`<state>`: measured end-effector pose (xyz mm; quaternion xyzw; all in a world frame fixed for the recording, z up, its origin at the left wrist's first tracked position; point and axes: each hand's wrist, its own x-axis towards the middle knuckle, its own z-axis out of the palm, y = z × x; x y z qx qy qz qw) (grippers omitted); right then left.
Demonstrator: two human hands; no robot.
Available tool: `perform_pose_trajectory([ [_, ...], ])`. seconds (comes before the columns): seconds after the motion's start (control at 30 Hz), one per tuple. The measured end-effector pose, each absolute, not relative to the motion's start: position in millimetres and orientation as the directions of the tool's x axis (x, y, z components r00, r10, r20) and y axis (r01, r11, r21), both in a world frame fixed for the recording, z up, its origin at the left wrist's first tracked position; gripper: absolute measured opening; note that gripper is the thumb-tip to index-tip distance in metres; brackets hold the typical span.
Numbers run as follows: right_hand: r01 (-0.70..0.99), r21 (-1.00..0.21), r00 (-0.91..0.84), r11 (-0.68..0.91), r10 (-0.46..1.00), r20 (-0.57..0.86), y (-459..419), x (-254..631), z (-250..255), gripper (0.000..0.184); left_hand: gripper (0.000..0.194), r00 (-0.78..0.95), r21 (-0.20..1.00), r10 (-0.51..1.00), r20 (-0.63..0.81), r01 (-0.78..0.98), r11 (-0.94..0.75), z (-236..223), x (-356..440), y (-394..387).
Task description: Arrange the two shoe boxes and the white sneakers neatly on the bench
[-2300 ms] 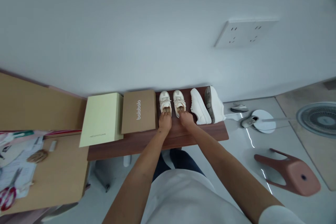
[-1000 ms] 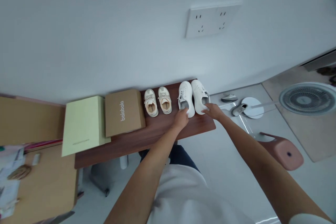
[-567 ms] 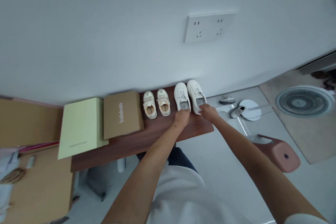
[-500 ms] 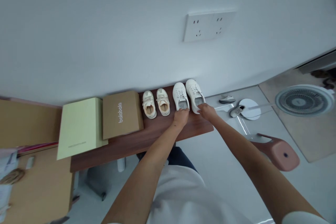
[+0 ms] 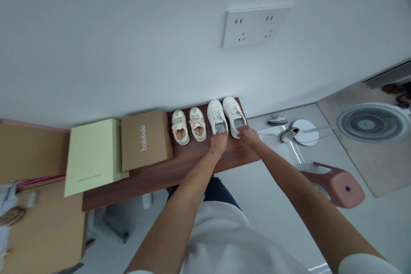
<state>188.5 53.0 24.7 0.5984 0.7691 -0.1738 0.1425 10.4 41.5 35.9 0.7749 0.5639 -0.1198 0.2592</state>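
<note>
Bench with boxes and shoes; both hands at the heels of the large white pair.
Dark reddish-brown wooden bench (image 5: 189, 160) along the wall. Brown cardboard shoebox (image 5: 144, 139): "balabala" in white, legible. Pale yellow-green box (image 5: 91, 156), left of it: small lettering, too faint to read. Larger white lace-up sneakers (image 5: 226, 115) on the bench near its right end, toes to the wall; smaller cream lace-up shoes (image 5: 189, 126) between them and the brown box. Heels of the white pair partly hidden by the hands; pale box's far side not visible. Both forearms reach forward, converging. Left hand (image 5: 218, 142): fingers clamped on the left sneaker's heel. Right hand (image 5: 248, 135): thumb and fingers closed on the right sneaker's heel; fingertips partly hidden.
</note>
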Motion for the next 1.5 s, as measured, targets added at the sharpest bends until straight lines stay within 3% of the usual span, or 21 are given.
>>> perform_pose_trajectory([
  [0.5,0.970,-0.098,-0.243,0.223,0.866,-0.437,54,178,21,0.024,0.037,0.331,0.276,0.822,-0.463,0.935,-0.221,42,12,37],
  [0.67,0.977,-0.142,-0.189,0.162,0.959,-0.211,47,175,48,0.026,0.036,0.361,0.320,0.862,-0.357,0.914,-0.250,64,-1,36],
  [0.8,0.947,-0.284,-0.134,0.151,0.988,0.081,32,170,79,0.031,0.040,0.294,0.437,0.927,-0.235,0.884,-0.169,94,-38,18],
  [0.9,0.903,-0.397,-0.102,0.167,0.979,0.178,7,153,93,0.035,0.036,0.193,0.547,0.969,-0.154,0.834,-0.080,110,-82,-20],
  [1.0,0.871,-0.472,-0.110,0.138,0.990,0.086,-33,119,90,0.037,0.033,0.079,0.584,0.979,-0.190,0.811,0.048,106,-136,-74],
  [1.1,0.848,-0.523,-0.168,0.087,0.980,-0.109,-80,74,74,0.037,0.032,-0.059,0.528,0.928,-0.367,0.809,0.260,82,-194,-132],
  [1.27,0.840,-0.531,-0.396,0.111,0.795,-0.460,-135,7,47,0.032,0.032,-0.231,0.447,0.795,-0.561,0.724,0.526,34,-297,-216],
  [1.37,0.859,-0.496,-0.436,0.128,0.691,-0.576,-141,-30,44,0.031,0.030,-0.475,0.383,0.700,-0.534,0.602,0.701,17,-362,-250],
  [1.5,0.840,-0.524,-0.471,0.137,0.662,-0.583,-137,-99,52,0.037,0.026,-0.648,0.384,0.643,-0.407,0.517,0.765,10,-455,-267],
])
